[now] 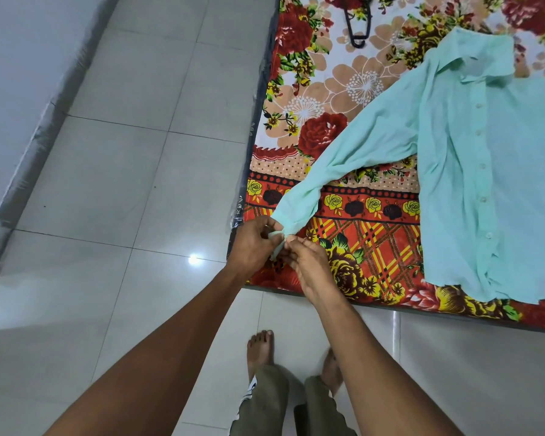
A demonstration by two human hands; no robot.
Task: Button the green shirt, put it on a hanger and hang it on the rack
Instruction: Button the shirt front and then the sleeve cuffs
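- green shirt [472, 158] judged light, limp, easily creased
- sleeve cuff [279, 236] pinched by left hand [254, 243] and right hand [309, 262]
- collar judged best hold for hanger [357, 23]

The light is bright and even, with soft shadows. A white glare spot shines on the floor tiles [194, 259]. Straight lines bend near the picture edges.

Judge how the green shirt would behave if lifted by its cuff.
Probably floppy: the green shirt lies wrinkled on the floral bedsheet, its sleeve sagging toward both hands. Likely light, since the thin fabric bunches easily between the left hand and right hand.
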